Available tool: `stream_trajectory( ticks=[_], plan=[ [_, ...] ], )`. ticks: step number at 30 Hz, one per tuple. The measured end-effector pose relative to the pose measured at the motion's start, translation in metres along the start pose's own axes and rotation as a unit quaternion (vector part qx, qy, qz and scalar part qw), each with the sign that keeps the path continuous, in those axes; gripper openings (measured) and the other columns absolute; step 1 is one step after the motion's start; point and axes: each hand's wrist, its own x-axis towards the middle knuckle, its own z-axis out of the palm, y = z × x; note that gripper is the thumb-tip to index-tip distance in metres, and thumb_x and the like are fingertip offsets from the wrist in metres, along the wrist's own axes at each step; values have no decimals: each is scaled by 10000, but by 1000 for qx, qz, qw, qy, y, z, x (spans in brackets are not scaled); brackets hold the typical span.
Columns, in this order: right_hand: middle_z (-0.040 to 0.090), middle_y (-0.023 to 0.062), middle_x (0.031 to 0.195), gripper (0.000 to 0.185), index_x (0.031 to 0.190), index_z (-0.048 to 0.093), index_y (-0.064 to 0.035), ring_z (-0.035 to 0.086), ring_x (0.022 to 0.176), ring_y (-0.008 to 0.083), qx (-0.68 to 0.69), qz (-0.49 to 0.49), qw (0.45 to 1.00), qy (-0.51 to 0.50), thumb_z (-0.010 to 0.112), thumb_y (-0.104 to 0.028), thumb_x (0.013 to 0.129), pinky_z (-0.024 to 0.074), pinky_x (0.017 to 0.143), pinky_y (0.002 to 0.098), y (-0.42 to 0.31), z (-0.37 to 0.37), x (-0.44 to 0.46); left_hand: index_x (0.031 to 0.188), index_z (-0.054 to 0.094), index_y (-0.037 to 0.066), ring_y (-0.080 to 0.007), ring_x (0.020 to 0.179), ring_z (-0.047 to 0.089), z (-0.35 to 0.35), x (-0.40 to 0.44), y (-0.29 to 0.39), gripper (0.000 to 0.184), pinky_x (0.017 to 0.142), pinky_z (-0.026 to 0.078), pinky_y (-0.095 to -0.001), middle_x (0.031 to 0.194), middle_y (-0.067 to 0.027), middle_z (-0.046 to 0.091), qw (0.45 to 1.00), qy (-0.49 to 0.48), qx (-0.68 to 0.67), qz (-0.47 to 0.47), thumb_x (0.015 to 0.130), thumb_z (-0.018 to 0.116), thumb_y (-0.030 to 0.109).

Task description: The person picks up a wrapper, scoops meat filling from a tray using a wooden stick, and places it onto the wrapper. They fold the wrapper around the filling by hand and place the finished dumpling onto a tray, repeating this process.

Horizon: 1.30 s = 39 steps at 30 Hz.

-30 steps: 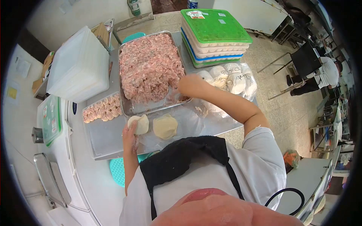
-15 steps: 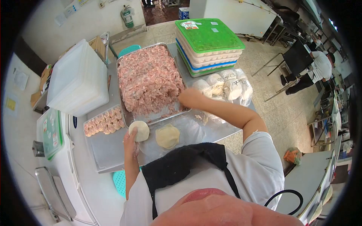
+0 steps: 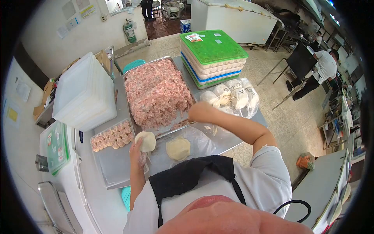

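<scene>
My left hand (image 3: 136,153) grips a round, pale dough wrapper (image 3: 147,142) by its edge, beside the near rim of a metal tray (image 3: 165,133). That tray is heaped with pink minced meat (image 3: 156,95). My right hand (image 3: 200,112) is at the tray's right edge with its fingers curled closed against the meat; whatever it holds is hidden. A stack of wrappers (image 3: 178,148) lies on clear plastic in front of me. To the left, a shallow white tray (image 3: 111,165) has rows of filled dumplings (image 3: 113,135) at its far end.
Behind my right hand sit bagged wrapper stacks (image 3: 237,95) and green-lidded containers (image 3: 213,46). White plastic trays (image 3: 80,93) are piled at the left. A fire extinguisher (image 3: 129,31) hangs on the wall. Another person (image 3: 323,68) stands far right beside a black chair (image 3: 300,60).
The whole view has shifted, so the table appears slightly lower. My left hand still has the wrapper, and my right hand stays at the meat's right edge.
</scene>
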Motion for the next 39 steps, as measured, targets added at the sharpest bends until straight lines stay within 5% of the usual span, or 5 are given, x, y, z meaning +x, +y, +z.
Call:
stream_trajectory(
  ticks=[14,19,25,29,39],
  plan=[
    [664,159,717,242,745,695,-43,652,658,321,95,1,995,-16,572,-232,833,516,583,396,-8,41,22,1225,491,-35,-251,1019,619,1,-9,-5,355,883,523,-381,1152,-151,600,995,76,-43,46,919,566,129],
    [587,58,604,373,891,683,-24,540,539,172,511,93,852,-64,541,-366,935,449,548,338,-7,34,31,1259,451,-65,-285,1084,588,-2,6,-10,384,920,500,-415,1217,-169,566,985,116,-115,51,945,520,144],
    [621,82,720,343,1090,651,-29,594,705,180,585,119,793,118,552,-322,941,475,678,318,-42,18,41,1307,404,-56,-329,1192,508,65,48,-1,504,1034,397,-463,1291,-188,510,982,-61,-160,78,974,454,320],
    [663,146,846,344,1123,645,-44,634,793,276,460,33,859,223,569,-312,921,486,740,375,-41,33,29,1363,364,0,-336,1278,408,104,39,19,668,1083,310,-487,1378,-177,424,956,-29,-288,38,950,381,526],
    [675,179,856,350,879,699,-38,649,820,357,162,79,981,-73,547,-353,875,500,746,448,21,19,27,1366,355,6,-293,1241,432,72,42,8,672,1052,340,-453,1350,-132,438,960,72,-258,76,956,351,539]
  ],
)
